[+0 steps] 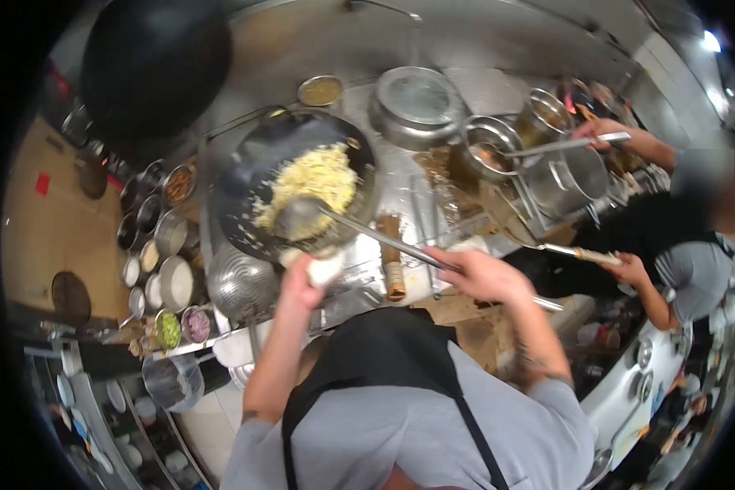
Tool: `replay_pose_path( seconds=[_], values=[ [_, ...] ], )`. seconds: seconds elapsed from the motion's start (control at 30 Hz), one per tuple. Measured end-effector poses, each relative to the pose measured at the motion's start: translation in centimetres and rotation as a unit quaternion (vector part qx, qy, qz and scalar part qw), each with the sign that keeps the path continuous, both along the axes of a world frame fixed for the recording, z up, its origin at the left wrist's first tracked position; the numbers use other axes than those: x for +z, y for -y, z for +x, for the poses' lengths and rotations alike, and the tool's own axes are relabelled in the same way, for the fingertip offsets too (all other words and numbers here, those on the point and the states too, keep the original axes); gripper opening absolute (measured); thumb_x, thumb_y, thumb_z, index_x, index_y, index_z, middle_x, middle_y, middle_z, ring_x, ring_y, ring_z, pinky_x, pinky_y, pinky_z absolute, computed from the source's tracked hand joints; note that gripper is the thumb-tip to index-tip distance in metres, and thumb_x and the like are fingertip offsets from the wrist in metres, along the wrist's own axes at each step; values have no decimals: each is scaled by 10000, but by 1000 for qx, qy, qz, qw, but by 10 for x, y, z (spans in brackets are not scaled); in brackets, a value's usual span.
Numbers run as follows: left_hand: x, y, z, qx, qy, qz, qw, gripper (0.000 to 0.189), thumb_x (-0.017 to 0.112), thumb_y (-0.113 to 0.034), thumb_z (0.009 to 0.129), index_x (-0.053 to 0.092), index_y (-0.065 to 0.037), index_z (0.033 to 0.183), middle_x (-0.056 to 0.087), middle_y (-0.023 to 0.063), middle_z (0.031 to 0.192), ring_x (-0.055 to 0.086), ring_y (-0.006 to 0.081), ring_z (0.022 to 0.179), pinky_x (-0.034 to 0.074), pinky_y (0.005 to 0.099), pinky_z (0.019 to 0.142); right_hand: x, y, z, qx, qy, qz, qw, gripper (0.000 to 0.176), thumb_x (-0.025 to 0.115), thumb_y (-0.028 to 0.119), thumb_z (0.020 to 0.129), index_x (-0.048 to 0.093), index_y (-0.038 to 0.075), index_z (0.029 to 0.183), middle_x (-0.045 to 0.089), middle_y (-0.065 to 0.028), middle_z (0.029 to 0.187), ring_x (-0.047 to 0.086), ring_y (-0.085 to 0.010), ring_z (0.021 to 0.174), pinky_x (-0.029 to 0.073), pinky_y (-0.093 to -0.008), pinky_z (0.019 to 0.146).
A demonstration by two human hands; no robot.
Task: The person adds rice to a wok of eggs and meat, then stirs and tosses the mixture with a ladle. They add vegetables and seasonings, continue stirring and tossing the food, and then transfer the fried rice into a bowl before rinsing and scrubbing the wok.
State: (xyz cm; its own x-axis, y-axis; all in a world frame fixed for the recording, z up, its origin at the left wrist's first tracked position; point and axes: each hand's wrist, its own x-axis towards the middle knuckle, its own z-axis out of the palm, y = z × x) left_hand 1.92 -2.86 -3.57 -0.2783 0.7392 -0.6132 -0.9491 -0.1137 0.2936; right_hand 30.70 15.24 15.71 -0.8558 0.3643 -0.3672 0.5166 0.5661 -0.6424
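Note:
A black wok (238,192) sits in front of me with a loose heap of pale yellow and white food (317,178), which looks like egg and rice. My left hand (300,284) is closed around a white cloth (327,268) at the wok's near rim. The cloth hides whatever part of the wok is under it. My right hand (494,278) grips the long metal handle of a ladle (300,217). The ladle's bowl rests in the near side of the food. A perforated strainer (242,282) lies left of my left hand.
Bowls of ingredients, including chopped greens (169,330) and diced purple onion (196,324), line the left. A wooden-handled brush (394,273) lies right of the wok. Behind is a lidded pot (416,106). At right, a co-worker (653,220) holds a ladle over a metal pot (492,147).

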Motion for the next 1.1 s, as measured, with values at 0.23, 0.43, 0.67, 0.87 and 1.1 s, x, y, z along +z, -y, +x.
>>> replay_pose_path(
  seconds=[0.23, 0.43, 0.67, 0.87, 1.1],
  values=[
    [28, -5, -6, 8, -32, -35, 999, 156, 463, -74, 890, 501, 36, 994, 620, 216, 966, 662, 339, 904, 571, 490, 797, -24, -45, -34, -22, 55, 14, 998, 440, 617, 224, 891, 545, 206, 1325, 673, -208, 940, 676, -232, 878, 498, -344, 817],
    [-50, 46, 75, 38, -115, -54, 991, 324, 514, 5, 847, 515, 52, 1168, 624, 192, 1102, 663, 310, 976, 563, 427, 858, -137, 35, -94, -154, -29, 142, 977, 462, 576, 205, 891, 514, 180, 1348, 664, -225, 841, 644, -403, 770, 521, -425, 753],
    [22, 22, 11, 69, -66, -92, 991, 174, 521, -67, 873, 515, 51, 999, 625, 201, 942, 681, 321, 826, 597, 485, 721, -154, 76, -22, -191, -151, -6, 970, 405, 635, 184, 887, 572, -27, 1226, 680, -167, 807, 644, -165, 727, 503, -303, 697],
    [-12, -12, -51, -18, -58, -3, 998, 166, 490, -80, 880, 530, 32, 996, 635, 181, 946, 673, 336, 837, 583, 451, 728, -120, 104, -60, -249, -168, -172, 938, 239, 597, 135, 928, 614, -43, 1087, 661, -57, 875, 585, -97, 781, 489, -260, 757],
    [46, 69, 50, 45, -93, -47, 994, 278, 472, 7, 855, 470, 32, 1131, 611, 217, 1086, 647, 350, 1003, 555, 477, 869, -15, 66, 3, -132, -69, -44, 988, 414, 620, 102, 904, 535, -8, 1294, 676, -93, 915, 565, -91, 817, 483, -270, 779]
  ],
)
